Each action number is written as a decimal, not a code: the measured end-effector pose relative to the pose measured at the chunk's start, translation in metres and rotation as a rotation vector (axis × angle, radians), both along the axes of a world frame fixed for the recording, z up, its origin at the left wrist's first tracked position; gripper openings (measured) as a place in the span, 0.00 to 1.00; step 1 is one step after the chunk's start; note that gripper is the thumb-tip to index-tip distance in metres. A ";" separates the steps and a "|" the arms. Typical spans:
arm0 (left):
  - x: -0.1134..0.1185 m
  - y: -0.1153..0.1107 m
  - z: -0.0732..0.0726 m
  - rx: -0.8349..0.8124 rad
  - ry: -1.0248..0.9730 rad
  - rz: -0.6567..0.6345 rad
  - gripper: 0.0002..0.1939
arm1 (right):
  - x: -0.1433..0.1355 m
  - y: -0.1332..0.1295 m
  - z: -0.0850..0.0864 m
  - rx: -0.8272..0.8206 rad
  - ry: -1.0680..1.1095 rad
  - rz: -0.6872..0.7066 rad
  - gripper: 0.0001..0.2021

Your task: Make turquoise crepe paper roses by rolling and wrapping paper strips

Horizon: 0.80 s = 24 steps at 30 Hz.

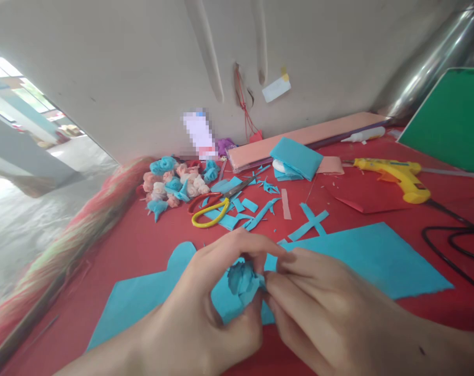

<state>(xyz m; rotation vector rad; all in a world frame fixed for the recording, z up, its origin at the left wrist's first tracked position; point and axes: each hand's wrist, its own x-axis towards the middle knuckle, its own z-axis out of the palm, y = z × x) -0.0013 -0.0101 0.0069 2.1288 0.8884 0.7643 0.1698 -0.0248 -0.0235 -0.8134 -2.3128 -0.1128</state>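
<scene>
"Where's the crumpled blue paper (243, 287)?"
"Above the table (135, 243), left hand (198, 295) curled round it, right hand (323, 303) pinching its side."
"Seen whole?"
"No, the hands cover its right end and part of the blue sheet (378, 256) beneath."

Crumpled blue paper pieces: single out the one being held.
The crumpled blue piece held between the left hand and right hand; the others lie in the mixed pile.
</scene>
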 end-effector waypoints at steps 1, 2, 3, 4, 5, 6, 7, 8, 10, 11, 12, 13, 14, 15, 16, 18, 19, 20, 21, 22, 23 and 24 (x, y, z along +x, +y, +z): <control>0.000 0.000 -0.001 -0.002 -0.012 -0.002 0.27 | 0.001 -0.001 0.001 -0.020 -0.021 -0.007 0.20; 0.000 0.000 -0.001 0.000 -0.027 -0.010 0.27 | 0.002 -0.001 0.001 -0.014 0.016 -0.013 0.19; -0.001 0.000 -0.002 0.005 -0.042 -0.028 0.28 | 0.002 -0.003 0.002 -0.057 0.015 -0.028 0.18; -0.001 0.000 -0.003 0.015 -0.060 -0.049 0.29 | 0.003 -0.004 0.004 -0.097 0.035 -0.027 0.16; -0.001 0.001 -0.004 0.023 -0.079 -0.072 0.30 | 0.003 -0.005 0.004 -0.141 0.048 -0.028 0.15; -0.001 0.002 -0.005 0.028 -0.097 -0.089 0.30 | 0.002 -0.005 0.005 -0.186 0.057 -0.028 0.14; -0.001 0.003 -0.007 0.032 -0.115 -0.100 0.31 | 0.002 -0.006 0.006 -0.222 0.069 -0.028 0.12; -0.001 0.004 -0.008 0.036 -0.131 -0.105 0.30 | 0.001 -0.006 0.006 -0.251 0.079 -0.031 0.11; -0.001 0.006 -0.010 0.038 -0.148 -0.109 0.30 | -0.001 -0.005 0.006 -0.295 0.104 -0.037 0.09; -0.001 0.006 -0.011 0.037 -0.151 -0.107 0.30 | -0.001 -0.005 0.006 -0.316 0.117 -0.038 0.09; -0.001 0.006 -0.011 0.029 -0.155 -0.103 0.30 | -0.001 -0.005 0.006 -0.337 0.129 -0.039 0.09; -0.001 0.006 -0.012 0.012 -0.156 -0.098 0.30 | -0.001 -0.005 0.006 -0.357 0.141 -0.040 0.09; -0.001 0.005 -0.012 -0.009 -0.154 -0.092 0.30 | -0.001 -0.005 0.006 -0.375 0.153 -0.042 0.08; -0.001 0.005 -0.012 -0.027 -0.154 -0.087 0.30 | 0.000 -0.005 0.007 -0.392 0.164 -0.044 0.08; -0.001 0.004 -0.012 -0.038 -0.153 -0.083 0.30 | 0.001 -0.005 0.007 -0.406 0.175 -0.046 0.08; -0.001 0.004 -0.012 -0.040 -0.146 -0.080 0.28 | 0.002 -0.006 0.009 -0.425 0.191 -0.051 0.08; 0.000 0.004 -0.011 -0.031 -0.140 -0.079 0.27 | 0.003 -0.006 0.009 -0.426 0.195 -0.057 0.09; 0.000 0.004 -0.011 -0.020 -0.134 -0.074 0.26 | 0.003 -0.006 0.010 -0.428 0.188 -0.058 0.09; 0.000 0.004 -0.010 -0.013 -0.125 -0.069 0.25 | 0.003 -0.006 0.010 -0.426 0.175 -0.055 0.10; 0.000 0.004 -0.010 -0.004 -0.115 -0.062 0.25 | 0.003 -0.005 0.009 -0.421 0.158 -0.053 0.10; 0.001 0.003 -0.010 0.003 -0.105 -0.056 0.25 | 0.002 -0.004 0.009 -0.414 0.140 -0.050 0.10; 0.001 0.003 -0.010 0.011 -0.096 -0.048 0.25 | 0.001 -0.004 0.008 -0.397 0.126 -0.045 0.11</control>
